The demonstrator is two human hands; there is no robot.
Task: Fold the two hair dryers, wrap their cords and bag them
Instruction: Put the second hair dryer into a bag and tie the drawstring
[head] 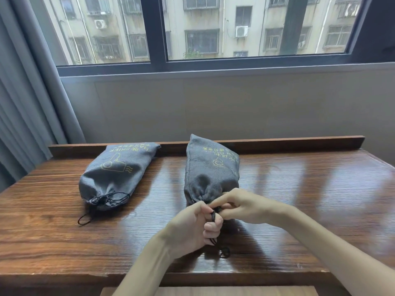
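Two grey drawstring bags with yellow hair-dryer print lie on the wooden table [299, 199]. The left bag [115, 174] is cinched, its black cord [106, 199] looped at the mouth and trailing toward me. The right bag [211, 169] bulges, its gathered mouth facing me. My left hand [192, 229] grips this bag's black drawstring [223, 252], whose end dangles below the fist. My right hand [241, 207] pinches the bag's gathered mouth at the cord lock. Both hair dryers are hidden inside the bags.
A raised wooden lip [277, 142] runs along the table's far edge, with a grey wall and window behind. A grey curtain [25, 103] hangs at the left. The table's near edge [213, 276] lies just below my forearms.
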